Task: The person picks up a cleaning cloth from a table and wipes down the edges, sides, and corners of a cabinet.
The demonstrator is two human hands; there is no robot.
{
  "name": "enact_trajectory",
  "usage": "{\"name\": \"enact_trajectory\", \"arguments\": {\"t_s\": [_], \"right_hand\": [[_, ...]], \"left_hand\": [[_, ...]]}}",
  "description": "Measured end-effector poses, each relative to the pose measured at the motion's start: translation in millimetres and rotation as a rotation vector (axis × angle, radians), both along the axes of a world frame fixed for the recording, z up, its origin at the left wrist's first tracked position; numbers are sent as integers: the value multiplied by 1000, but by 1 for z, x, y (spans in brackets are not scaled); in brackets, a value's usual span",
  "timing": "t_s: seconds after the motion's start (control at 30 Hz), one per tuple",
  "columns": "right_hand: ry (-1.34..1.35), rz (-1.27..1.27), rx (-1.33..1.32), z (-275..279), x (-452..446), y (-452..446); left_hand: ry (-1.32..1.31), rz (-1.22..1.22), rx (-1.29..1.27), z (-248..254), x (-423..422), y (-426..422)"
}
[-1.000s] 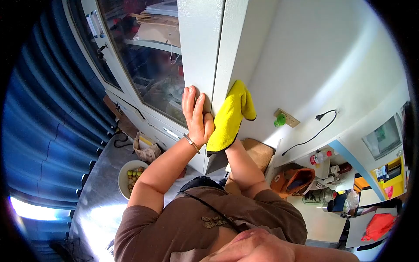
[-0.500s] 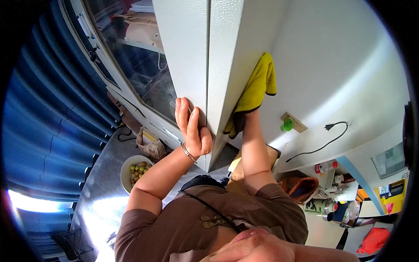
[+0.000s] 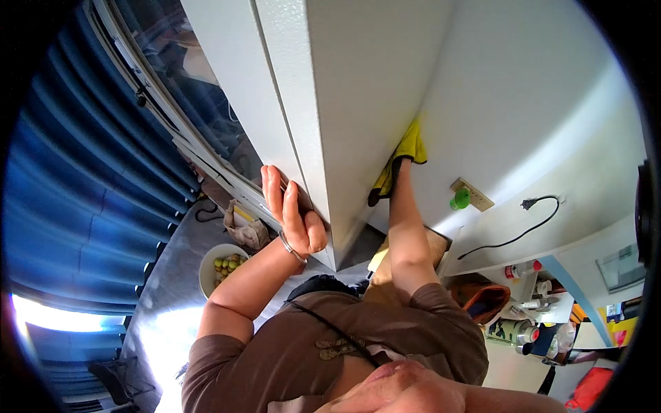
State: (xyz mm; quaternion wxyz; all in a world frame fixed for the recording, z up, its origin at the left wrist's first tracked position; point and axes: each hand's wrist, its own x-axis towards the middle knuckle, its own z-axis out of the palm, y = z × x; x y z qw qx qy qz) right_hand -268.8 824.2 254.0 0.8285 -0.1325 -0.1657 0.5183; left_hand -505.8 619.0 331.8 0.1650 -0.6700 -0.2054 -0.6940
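My left hand (image 3: pixel 295 213) rests against the front corner of a pale grey cabinet (image 3: pixel 292 89), fingers stretched out and a silver bangle at the wrist. Deep along the cabinet's side, my right hand (image 3: pixel 402 167) holds a yellow cloth (image 3: pixel 411 143) with dark edging. That cloth lies against the side panel near where it meets the white wall, and it covers most of the fingers. Glass in the cabinet door (image 3: pixel 200 76) shows papers inside.
A white bucket (image 3: pixel 205 272) of round green-brown fruit stands on the floor beside a cloth bag (image 3: pixel 249 230). Blue curtains (image 3: pixel 82 172) hang at left. The right wall has a socket strip (image 3: pixel 478 195) with a green plug and a loose black cord (image 3: pixel 506 241). Bottles and a brown bag (image 3: pixel 485 299) sit lower right.
My right hand has reached farther in along the cabinet's side with the cloth. My view has shifted, showing more of the side panel. My left hand stays on the cabinet's front corner.
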Motion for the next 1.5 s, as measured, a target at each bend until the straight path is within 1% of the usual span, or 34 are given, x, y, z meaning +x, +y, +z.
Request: {"name": "enact_trajectory", "arguments": {"t_s": [0.1,0.23,0.3,0.43,0.6,0.77,0.8,0.83,0.87,0.97,1.0,1.07,1.1,1.13,1.2,1.23,1.27,1.3,1.33,1.37,1.4,1.5], "right_hand": [[36,93,-74,-37,-3,-13],[67,226,-186,-75,-27,-55],[73,281,-226,-89,-41,-76],[69,350,-251,-98,-67,-123],[54,368,-203,-82,-103,-173],[-1,295,-100,-41,-130,-205],[-47,248,-96,-33,-134,-209],[-202,111,-144,-24,-139,-213],[-205,105,-144,-27,-140,-215],[-1023,-365,-57,-34,-142,-223],[-1025,-369,-59,-33,-137,-222],[-1543,-606,175,6,-127,-231],[-1311,-603,18,23,-153,-240],[-1314,-605,18,32,-156,-239],[-1453,-858,128,48,-159,-233],[-1510,-856,130,69,-160,-242],[-1512,-856,132,51,-157,-226],[-1560,-678,249,21,-152,-197],[-1597,-495,364,26,-153,-186],[-1605,-475,395,30,-146,-183],[-1549,-481,396,34,-140,-178],[-1286,-400,394,88,-124,-186]], "left_hand": [[-14,7,-12,-1,1,0],[-4,27,-32,1,1,-3],[-18,20,-24,3,3,-4],[-23,-9,-12,5,2,-2],[-11,-14,-18,7,1,-4],[-3,-14,-35,9,0,-6],[8,-2,-42,9,0,-6],[1,-6,-54,9,1,-7],[-3,-11,-53,10,1,-7],[-8,-22,-65,11,0,-8],[-12,-26,-73,11,0,-9],[-17,-33,-82,11,-1,-10],[-16,-44,-87,12,-1,-11],[-14,-54,-91,13,-2,-11],[-23,-71,-100,13,-4,-10],[-30,-87,-108,12,-5,-10],[-32,-86,-108,12,-6,-9],[-38,-94,-110,12,-6,-9],[-43,-101,-113,11,-6,-8],[-46,-100,-112,10,-5,-7],[-52,-95,-106,8,-4,-6],[-55,-71,-95,3,-3,-2]]}}
